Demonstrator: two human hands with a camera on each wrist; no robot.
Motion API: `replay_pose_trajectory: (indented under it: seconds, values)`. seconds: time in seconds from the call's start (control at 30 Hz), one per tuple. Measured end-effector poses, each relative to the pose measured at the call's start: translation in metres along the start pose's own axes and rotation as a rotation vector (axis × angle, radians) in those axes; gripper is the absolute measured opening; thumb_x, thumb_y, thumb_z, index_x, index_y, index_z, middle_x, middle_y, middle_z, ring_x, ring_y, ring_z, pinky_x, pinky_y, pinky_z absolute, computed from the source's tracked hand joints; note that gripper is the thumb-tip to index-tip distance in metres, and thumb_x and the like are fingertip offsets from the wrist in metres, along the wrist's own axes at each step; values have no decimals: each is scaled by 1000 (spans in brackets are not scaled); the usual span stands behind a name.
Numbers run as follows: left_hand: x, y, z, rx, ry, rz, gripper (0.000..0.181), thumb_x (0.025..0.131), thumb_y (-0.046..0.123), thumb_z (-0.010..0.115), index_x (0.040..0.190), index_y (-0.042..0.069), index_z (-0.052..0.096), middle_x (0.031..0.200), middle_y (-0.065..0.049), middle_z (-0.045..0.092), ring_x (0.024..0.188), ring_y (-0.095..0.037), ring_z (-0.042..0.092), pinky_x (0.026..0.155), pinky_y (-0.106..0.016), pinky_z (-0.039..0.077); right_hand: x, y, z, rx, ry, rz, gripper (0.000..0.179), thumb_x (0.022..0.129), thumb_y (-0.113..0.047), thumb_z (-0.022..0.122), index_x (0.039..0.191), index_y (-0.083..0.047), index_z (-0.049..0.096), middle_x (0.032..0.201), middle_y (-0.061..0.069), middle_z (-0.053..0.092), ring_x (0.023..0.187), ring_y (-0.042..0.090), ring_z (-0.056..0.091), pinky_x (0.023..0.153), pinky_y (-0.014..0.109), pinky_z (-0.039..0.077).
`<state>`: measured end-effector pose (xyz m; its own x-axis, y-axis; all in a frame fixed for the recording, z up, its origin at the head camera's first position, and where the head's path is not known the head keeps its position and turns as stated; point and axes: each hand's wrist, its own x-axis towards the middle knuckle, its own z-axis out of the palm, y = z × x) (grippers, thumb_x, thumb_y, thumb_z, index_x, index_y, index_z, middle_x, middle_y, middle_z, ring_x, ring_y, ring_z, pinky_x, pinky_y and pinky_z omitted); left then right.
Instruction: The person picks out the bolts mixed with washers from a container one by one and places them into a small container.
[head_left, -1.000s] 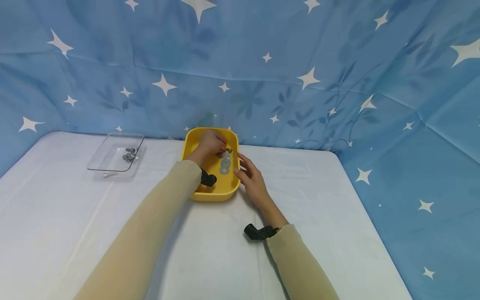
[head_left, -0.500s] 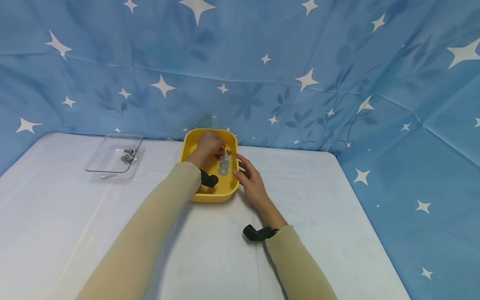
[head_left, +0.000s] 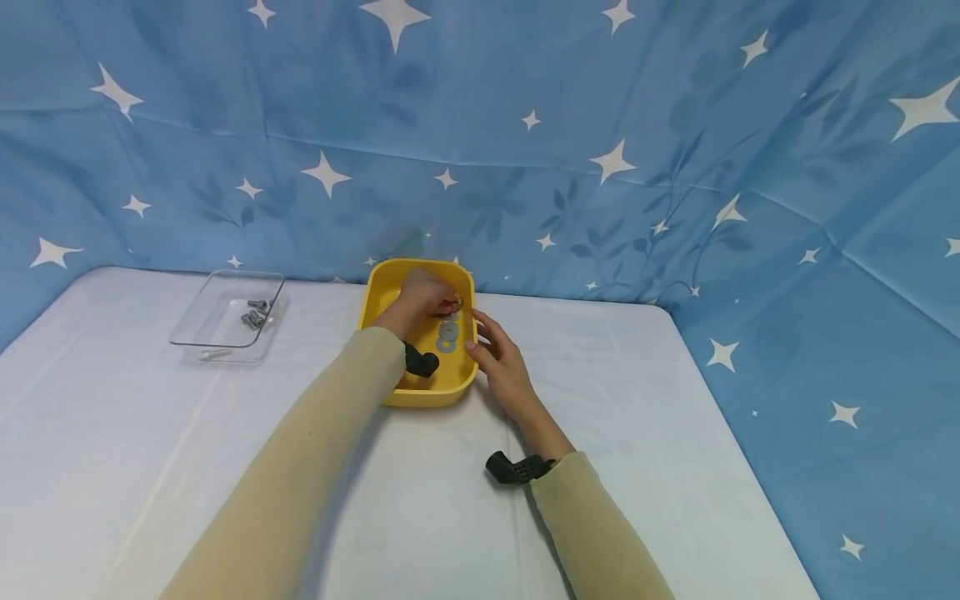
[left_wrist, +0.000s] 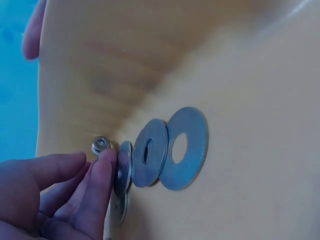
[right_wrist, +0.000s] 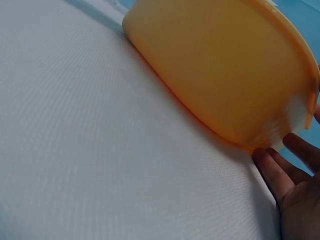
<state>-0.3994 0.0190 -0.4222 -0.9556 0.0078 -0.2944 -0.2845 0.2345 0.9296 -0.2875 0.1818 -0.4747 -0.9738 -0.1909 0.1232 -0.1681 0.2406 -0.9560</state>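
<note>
In the head view my left hand (head_left: 426,293) reaches into a yellow bin (head_left: 420,399). Its bent fingers come down beside a small metal nut (left_wrist: 101,144) near the bin wall, with nothing visibly pinched between them. Close to those fingertips lie several flat washers, the largest washer (left_wrist: 194,130) overlapping another washer (left_wrist: 142,172). Part of the smaller washer (left_wrist: 121,182) is hidden behind a finger. My right hand (head_left: 508,367) holds the bin's right side, thumb at the rim and fingers against the outer wall.
A clear plastic box (head_left: 198,321) with several grey bolts (head_left: 255,317) stands to the left on the white-covered table (head_left: 435,500). Behind the table hangs a blue curtain (head_left: 480,108) with white stars, and it continues along the right side.
Within the bin, my left hand has shifted slightly right, toward the nut, and covers more of the smaller washers. The right hand keeps its place on the bin.
</note>
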Motion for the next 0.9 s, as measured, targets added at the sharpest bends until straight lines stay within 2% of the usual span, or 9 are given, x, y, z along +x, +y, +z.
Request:
replay_pose_trajectory:
  seconds: [0.1, 0.23, 0.4, 0.63, 0.77, 0.87, 0.9]
  values:
    - [0, -1, 0, -67, -19, -9, 22, 89, 1, 70, 107, -12, 70, 86, -18, 76, 75, -26, 78, 77, -34, 63, 1, 0, -1, 9, -8, 10, 56, 105, -29, 55, 158, -26, 36, 159, 11, 43, 141, 33, 50, 112, 51, 49]
    - [2, -2, 2, -121, -54, -34, 26, 90, 2, 72, 112, -11, 69, 101, -22, 75, 90, -29, 77, 82, -36, 62, 2, -2, -2, 17, -30, 33, 57, 106, -24, 54, 159, -21, 33, 160, 15, 40, 143, 35, 47, 113, 50, 47]
    - [5, -6, 3, -116, -70, -37, 26, 91, 5, 73, 114, -8, 70, 108, -22, 75, 93, -27, 77, 82, -33, 63, 2, -3, -2, 23, -39, 36, 57, 106, -23, 53, 159, -21, 33, 161, 15, 38, 144, 35, 46, 114, 49, 47]
    - [2, -5, 2, -99, -61, -29, 25, 90, 7, 75, 111, -7, 71, 89, -14, 75, 79, -21, 78, 78, -30, 63, -1, 0, 1, 22, -3, 2, 54, 105, -28, 55, 157, -28, 38, 158, 10, 43, 142, 32, 50, 112, 50, 49]
    - [-2, -1, 0, -98, -67, -38, 23, 90, 7, 74, 108, -7, 72, 82, -10, 74, 81, -23, 78, 81, -32, 63, -1, 1, 2, 16, 6, -6, 54, 104, -30, 55, 156, -29, 39, 157, 9, 45, 140, 32, 51, 110, 50, 50]
    - [-5, 3, -4, -40, -68, -50, 20, 88, 9, 75, 102, -5, 73, 76, -8, 72, 81, -24, 78, 81, -32, 63, 0, 1, 1, 18, 10, -7, 54, 104, -30, 56, 156, -29, 39, 157, 9, 45, 140, 32, 52, 110, 50, 50]
    - [-6, 5, -5, 15, -64, -46, 18, 88, 11, 75, 99, -4, 73, 72, -6, 70, 78, -23, 77, 80, -30, 63, 0, 1, 1, 21, 10, -8, 54, 104, -29, 56, 155, -28, 40, 157, 9, 45, 140, 33, 52, 110, 50, 50]
